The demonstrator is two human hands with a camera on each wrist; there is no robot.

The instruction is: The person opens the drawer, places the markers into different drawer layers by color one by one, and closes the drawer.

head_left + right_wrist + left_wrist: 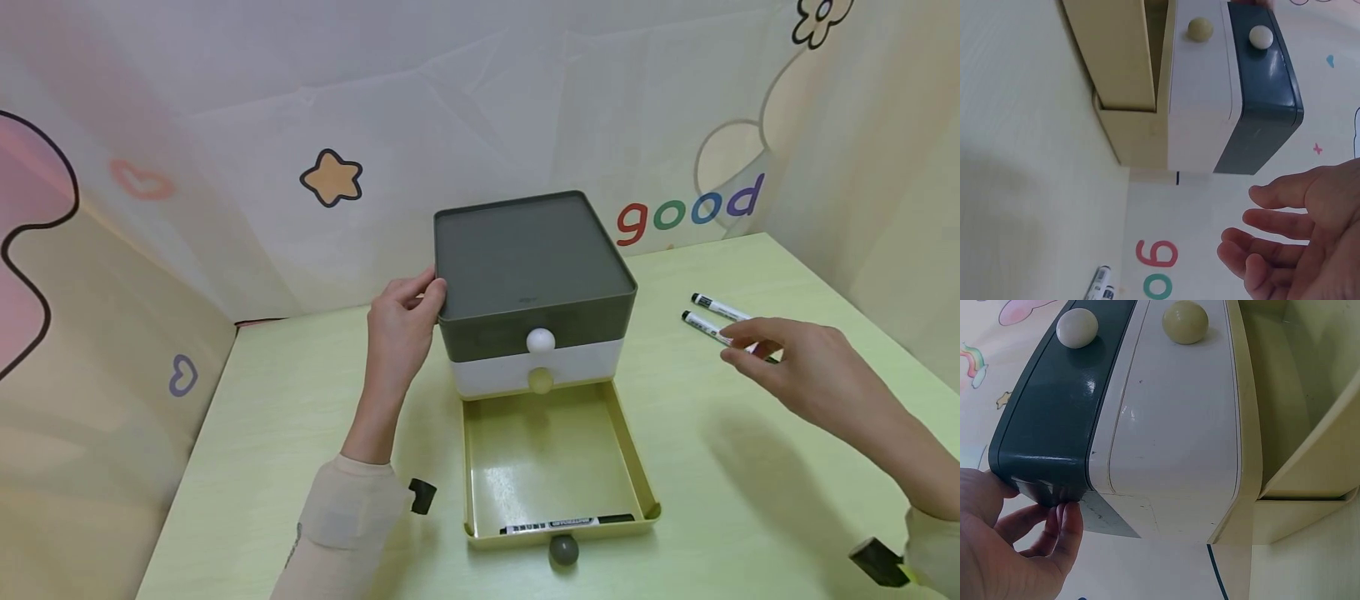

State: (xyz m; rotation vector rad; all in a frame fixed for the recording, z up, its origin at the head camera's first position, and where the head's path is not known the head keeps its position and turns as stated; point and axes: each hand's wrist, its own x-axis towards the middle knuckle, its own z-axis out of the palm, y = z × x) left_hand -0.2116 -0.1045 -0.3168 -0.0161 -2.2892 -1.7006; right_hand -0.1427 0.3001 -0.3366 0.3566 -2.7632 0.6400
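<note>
A stacked drawer organizer [525, 325] stands on the table, with a dark top tier, a white middle and a yellow bottom drawer [540, 454] pulled out. In that drawer, a marker [566, 524] lies along the front wall. My left hand [401, 321] holds the organizer's upper left edge, thumb at the rim and bent fingers [1066, 531] against the side. My right hand [802, 367] hovers over two white markers with black caps, the nearer marker [703, 327] and the farther marker [716, 306]. In the right wrist view, its loosely bent fingers [1279, 222] hold nothing.
Round knobs sit on the drawer fronts: a white knob [540, 340], a yellow knob [541, 381] and a dark knob [564, 550]. A printed curtain [480, 125] hangs behind the table [300, 417] and along both sides.
</note>
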